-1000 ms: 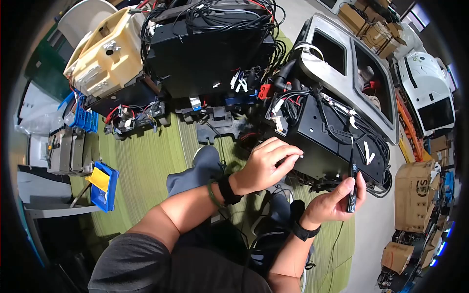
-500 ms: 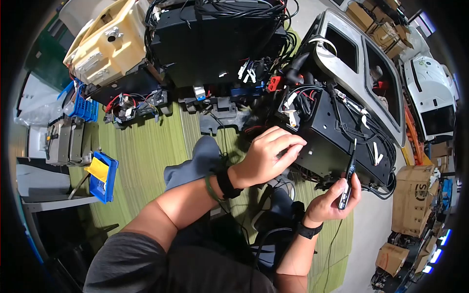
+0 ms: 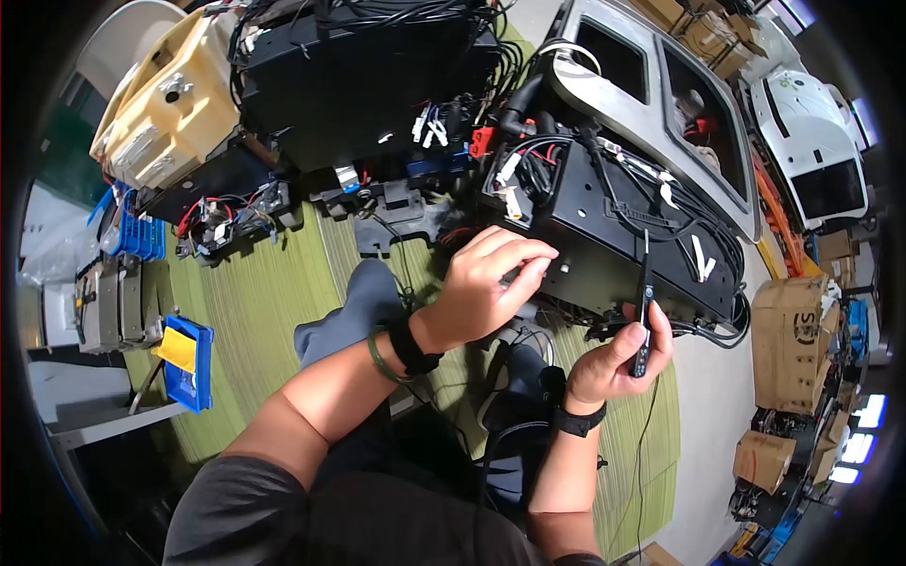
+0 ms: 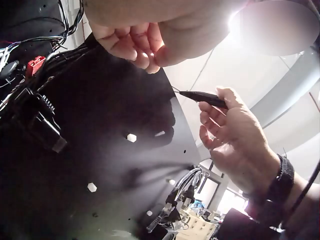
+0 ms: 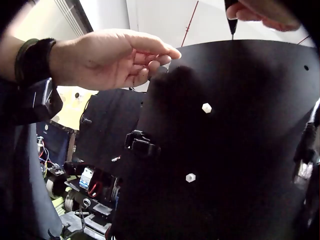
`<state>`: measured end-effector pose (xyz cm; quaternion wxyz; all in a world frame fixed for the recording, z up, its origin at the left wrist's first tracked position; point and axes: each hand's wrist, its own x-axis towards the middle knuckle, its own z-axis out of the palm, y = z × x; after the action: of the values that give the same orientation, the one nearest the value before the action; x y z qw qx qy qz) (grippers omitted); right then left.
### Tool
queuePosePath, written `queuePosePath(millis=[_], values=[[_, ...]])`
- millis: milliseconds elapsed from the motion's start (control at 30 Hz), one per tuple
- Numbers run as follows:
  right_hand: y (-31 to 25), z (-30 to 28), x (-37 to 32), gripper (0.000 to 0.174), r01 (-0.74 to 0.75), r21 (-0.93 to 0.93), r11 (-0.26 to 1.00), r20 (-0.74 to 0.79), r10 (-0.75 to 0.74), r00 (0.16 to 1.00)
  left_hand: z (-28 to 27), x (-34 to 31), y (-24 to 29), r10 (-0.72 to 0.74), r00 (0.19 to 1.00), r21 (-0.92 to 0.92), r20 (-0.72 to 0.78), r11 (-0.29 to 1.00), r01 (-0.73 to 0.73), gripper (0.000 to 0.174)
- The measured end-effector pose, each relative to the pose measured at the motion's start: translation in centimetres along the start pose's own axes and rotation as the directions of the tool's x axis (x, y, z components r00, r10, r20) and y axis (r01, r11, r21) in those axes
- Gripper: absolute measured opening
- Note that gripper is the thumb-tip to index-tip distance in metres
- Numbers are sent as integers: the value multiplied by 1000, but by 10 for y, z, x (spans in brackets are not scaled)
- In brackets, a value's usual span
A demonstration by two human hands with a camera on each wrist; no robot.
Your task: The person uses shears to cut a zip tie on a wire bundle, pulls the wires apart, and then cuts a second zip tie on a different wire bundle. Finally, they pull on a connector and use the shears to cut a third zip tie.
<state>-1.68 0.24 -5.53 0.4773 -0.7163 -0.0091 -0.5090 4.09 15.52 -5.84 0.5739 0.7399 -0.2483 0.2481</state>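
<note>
Hands are held at the black chassis [image 3: 613, 236], centre right: the screwdriver [image 3: 643, 316], gripped in the right hand [image 3: 613, 363], has been raised to its panel, so lining-up seems begun; the left hand [image 3: 486, 283], bunched and perhaps pinching something, has stayed put.

No lettering reads clearly anywhere in this cluttered workshop scene; dark print on the side of a cardboard box [image 3: 791, 325] at the right edge is too small and warped to decipher
</note>
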Motion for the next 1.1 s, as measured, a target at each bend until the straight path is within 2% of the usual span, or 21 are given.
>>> queuePosePath(millis=[167,533,1067,1100], values=[[0,-1,-1,29,64,-35,997,24,-63,998,1,0,0,4,1000,-6,-4,1000,-4,17],[-2,1,-1,25,91,-68,994,40,-88,995,-5,1,4,-21,1000,46,0,999,21,17],[-6,0,2,24,18,-31,999,47,-17,999,-4,0,5,-15,999,23,29,1000,14,16],[-9,-1,6,25,93,-58,994,88,-87,992,-4,0,5,-15,999,11,35,1000,15,16]])
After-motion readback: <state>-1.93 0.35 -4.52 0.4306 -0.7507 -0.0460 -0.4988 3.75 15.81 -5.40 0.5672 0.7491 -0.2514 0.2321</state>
